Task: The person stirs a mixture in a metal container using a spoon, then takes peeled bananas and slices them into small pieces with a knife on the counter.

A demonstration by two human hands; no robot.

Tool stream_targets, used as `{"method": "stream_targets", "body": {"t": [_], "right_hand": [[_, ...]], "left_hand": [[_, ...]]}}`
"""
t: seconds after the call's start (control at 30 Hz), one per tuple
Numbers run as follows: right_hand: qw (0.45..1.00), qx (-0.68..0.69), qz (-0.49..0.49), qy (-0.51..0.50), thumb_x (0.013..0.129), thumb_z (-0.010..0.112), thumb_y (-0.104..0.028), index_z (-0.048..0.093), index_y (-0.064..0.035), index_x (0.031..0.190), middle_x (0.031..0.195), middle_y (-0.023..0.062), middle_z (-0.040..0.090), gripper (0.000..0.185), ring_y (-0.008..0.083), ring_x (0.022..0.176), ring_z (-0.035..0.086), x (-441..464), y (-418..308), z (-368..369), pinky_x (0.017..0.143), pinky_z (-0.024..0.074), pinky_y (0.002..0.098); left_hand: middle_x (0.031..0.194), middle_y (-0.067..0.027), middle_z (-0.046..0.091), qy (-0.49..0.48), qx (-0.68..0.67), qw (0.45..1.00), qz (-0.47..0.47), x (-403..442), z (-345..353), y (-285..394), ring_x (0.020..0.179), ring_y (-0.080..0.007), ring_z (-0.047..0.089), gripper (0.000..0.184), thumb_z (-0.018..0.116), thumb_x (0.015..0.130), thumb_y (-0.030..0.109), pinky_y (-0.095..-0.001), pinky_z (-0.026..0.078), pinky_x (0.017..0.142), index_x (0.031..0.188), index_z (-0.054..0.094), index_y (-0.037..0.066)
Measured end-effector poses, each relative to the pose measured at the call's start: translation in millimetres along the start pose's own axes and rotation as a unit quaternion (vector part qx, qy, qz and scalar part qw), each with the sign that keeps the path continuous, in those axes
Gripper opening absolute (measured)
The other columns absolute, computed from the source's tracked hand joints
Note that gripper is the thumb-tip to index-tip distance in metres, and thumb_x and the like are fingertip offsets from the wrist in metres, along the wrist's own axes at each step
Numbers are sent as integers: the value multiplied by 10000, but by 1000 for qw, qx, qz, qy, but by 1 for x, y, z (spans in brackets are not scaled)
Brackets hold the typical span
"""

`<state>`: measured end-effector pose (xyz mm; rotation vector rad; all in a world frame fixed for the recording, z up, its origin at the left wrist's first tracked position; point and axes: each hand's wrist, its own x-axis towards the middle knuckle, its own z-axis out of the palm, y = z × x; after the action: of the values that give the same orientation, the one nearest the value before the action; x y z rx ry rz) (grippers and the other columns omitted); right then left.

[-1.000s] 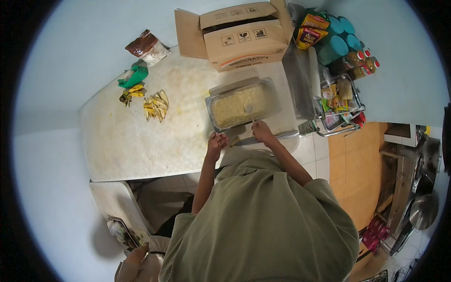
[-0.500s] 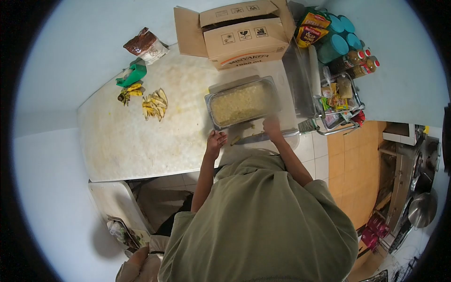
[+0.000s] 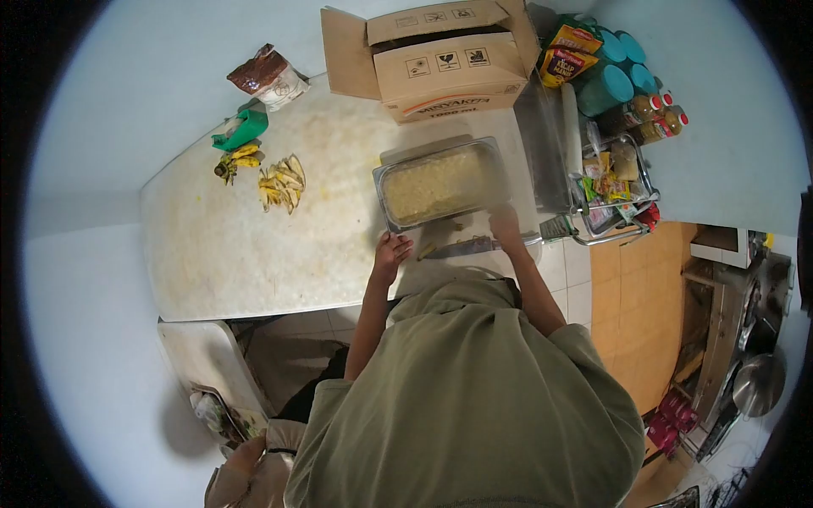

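Note:
A rectangular metal pan holds a pale yellow, lumpy mash. My left hand is at the pan's near left corner, fingers curled against the rim. Close to the near right corner is my right hand, closed and a little blurred. Whatever it grips is smeared by motion over the pan's right end. Beneath that hand, a large knife lies along the table's near edge, its handle end partly covered. Small brownish scraps lie between pan and blade.
Banana peels and yellow bananas lie left on the white table, with a green container and brown-white bag behind. A cardboard box stands at the back. A wire basket of packets and several bottles are right.
My right hand has shifted slightly to the right beside the pan. My left hand stays at the pan's corner. The whole view has shifted a little.

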<state>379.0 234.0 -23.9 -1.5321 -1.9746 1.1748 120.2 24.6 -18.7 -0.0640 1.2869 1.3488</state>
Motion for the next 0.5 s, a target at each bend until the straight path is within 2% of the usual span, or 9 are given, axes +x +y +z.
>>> {"method": "stream_targets", "body": {"t": [0.13,0.2,0.37,0.43,0.5], "right_hand": [[991,-104,-66,52,893,543,-112,556,44,861,829,256,615,160,438,837,623,12,6,-11,732,492,482],[991,-95,-70,61,901,539,-123,556,49,868,833,269,617,176,455,847,619,11,5,-6,741,493,489],[999,-40,-33,-6,925,513,-142,577,60,917,845,276,634,212,486,854,612,9,-19,6,767,497,507],[996,-67,-66,0,931,500,-133,583,60,932,827,259,638,210,477,831,613,15,6,9,755,498,504],[985,-108,-131,21,941,490,-130,592,50,933,770,217,635,207,428,731,621,34,59,13,673,503,479]], "left_hand": [[1031,-39,617,1,2,1000,1,-1,3,1,1002,-220,654,177,499,1034,309,-381,527,845,1067,515,137],[1031,-39,616,4,1,1000,0,-1,4,1,1002,-219,653,171,496,1035,305,-381,528,844,1064,518,137],[1028,-36,615,0,7,1000,6,-1,3,0,1003,-218,652,160,495,1036,301,-377,533,838,1063,517,145],[1032,-31,618,-7,5,1000,8,0,1,0,1011,-219,652,177,511,1030,325,-382,537,846,1048,517,149],[1041,-24,625,-15,2,1000,3,4,-4,-2,1030,-222,652,222,540,1020,376,-395,544,864,1018,516,155]]}}
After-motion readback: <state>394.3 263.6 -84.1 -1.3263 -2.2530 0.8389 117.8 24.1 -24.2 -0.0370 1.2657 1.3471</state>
